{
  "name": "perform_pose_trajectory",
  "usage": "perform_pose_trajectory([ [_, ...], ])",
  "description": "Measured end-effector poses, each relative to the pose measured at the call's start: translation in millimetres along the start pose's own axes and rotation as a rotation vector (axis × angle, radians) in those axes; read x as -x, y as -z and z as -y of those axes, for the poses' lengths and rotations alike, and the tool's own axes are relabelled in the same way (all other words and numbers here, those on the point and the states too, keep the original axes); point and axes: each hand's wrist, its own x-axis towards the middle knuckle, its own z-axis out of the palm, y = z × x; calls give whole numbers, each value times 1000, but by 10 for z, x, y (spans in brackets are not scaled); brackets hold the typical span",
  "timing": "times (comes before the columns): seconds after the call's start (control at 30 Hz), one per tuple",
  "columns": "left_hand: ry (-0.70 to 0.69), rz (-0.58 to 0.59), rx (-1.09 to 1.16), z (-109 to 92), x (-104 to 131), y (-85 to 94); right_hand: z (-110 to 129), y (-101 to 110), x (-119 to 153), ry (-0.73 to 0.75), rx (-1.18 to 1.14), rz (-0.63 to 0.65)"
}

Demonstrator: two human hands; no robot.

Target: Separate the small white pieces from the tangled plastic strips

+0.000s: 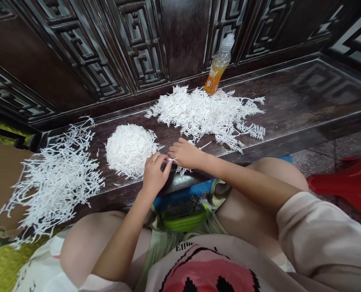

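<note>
1. White twig [172, 159], a thin scrap of it showing, is sitting between your two hands, just above the near edge of the bench [277, 93].
2. Your left hand [156, 172] is pinching at that scrap, thumb and forefinger coming together on it.
3. Your right hand [186, 155] is curling in from the other side, its fingertips almost meeting the left ones. Its thumb and palm are hiding from view, so I cannot tell whether it is gripping anything.
4. A few small white bits [183, 170] are lying just under your right hand, and a thin stem [207, 144] is sticking out on its far side, near the wrist.
5. Over to your left, a loose pile of branching twigs [61, 174] is spreading across the end of the bench and over a piece of cardboard [3, 178].
6. Just beyond your left hand, a round heap of short bits [130, 150] is resting on the bench.
7. Farther back, a wide pile of feathery twigs [201, 109] is sprawling beyond your right hand.
8. Behind that pile, a bottle of orange drink [217, 69] is standing upright, wearing a white cap.
9. At the very back, a dark carved panel [184, 40] is rising behind the bench.
</note>
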Motion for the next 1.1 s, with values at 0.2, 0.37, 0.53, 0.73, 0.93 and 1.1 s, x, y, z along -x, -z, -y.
perform_pose_trajectory([
  [0.2,-27,-13,-98,-9,6,-21,-37,-48,-23,29,16,2],
  [0.37,-65,-86,-76,4,6,-72,-15,-71,-74,59,21,-10],
  [0.53,-100,-179,-39,-36,97,-71,-152,-134,-70,33,17,68],
  [0.73,63,-306,123,-121,176,283,-518,-23,36,-293,30,178],
  [0.93,598,-26,751,111,-20,173,-159,91,-61,-177,-95,106],
  [1.1,747,179,1194,108,-36,1,-39,-10,-4,-138,-103,146],
])
